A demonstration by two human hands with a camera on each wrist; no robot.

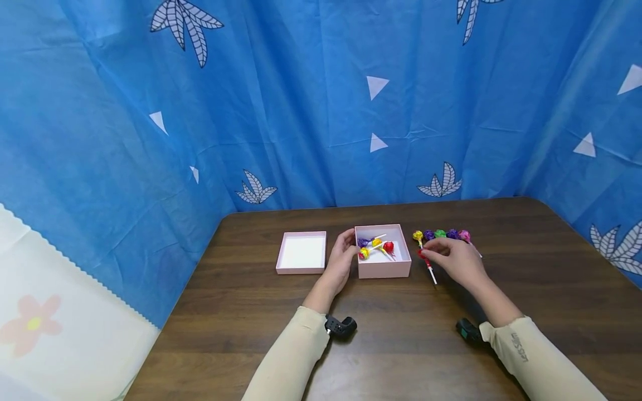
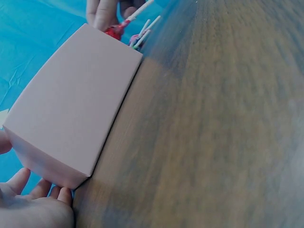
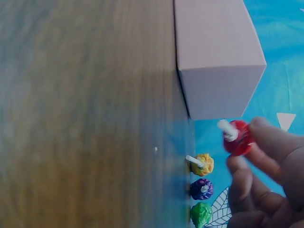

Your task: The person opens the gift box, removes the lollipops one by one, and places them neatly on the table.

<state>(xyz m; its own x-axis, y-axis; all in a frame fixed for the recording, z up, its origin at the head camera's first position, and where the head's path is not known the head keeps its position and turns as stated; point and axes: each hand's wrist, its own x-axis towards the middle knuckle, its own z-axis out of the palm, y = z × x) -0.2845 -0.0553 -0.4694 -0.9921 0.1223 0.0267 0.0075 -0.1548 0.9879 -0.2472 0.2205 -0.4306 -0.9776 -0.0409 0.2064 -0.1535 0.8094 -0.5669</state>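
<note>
Right hand (image 1: 456,259) has a narrow pinch, thumb and fingertips, on a red lollipop (image 3: 239,138); in the right wrist view the candy end is between the fingers and clear of the tabletop, white stick free. That lollipop is just right of the pink box (image 1: 384,270), outside it; in the head view its stick points toward the person. Left hand (image 1: 341,259) is at the box's left wall, fingers fairly relaxed, fingertips against the side, thumb near the rim; no lollipop in it. How hard it presses, cannot tell. Box sits upright on the brown wooden table (image 1: 391,351), open at the top. Inside, lying loose at mixed angles: one purple, one plain yellow, one yellow-and-red, one red, sticks white. Behind the right hand, a side-by-side row on the table, left to right: yellow lollipop (image 1: 418,235), purple, green lollipop (image 1: 439,234), another purple, pink lollipop (image 1: 464,235); the hand partly covers their sticks. Shallow lid (image 1: 302,252) lies left of the left hand, white inside facing up. Blue curtain (image 1: 301,111) with white leaf and triangle prints hangs behind the table.
</note>
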